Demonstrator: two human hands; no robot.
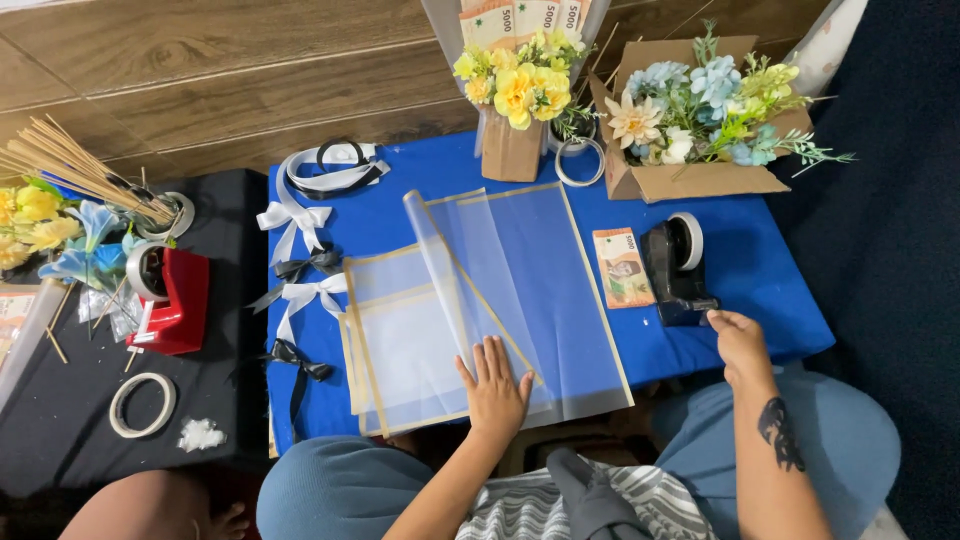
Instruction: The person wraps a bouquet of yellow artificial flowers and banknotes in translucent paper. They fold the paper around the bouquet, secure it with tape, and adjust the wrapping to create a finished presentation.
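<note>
My left hand (495,390) lies flat, fingers spread, on clear sheets (480,300); my right hand (740,340), loosely curled and empty, touches the tape dispenser (675,270), hiding its front edge.

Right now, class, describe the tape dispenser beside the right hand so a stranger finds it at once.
Start at the blue table, right side, below the cardboard box of flowers. The black tape dispenser sits between a banknote and the right hand; the other dispenser is red.

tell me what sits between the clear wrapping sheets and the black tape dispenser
In the head view, a banknote lies flat on the blue tablecloth, between the clear wrapping sheets and the black tape dispenser, touching neither.
</note>
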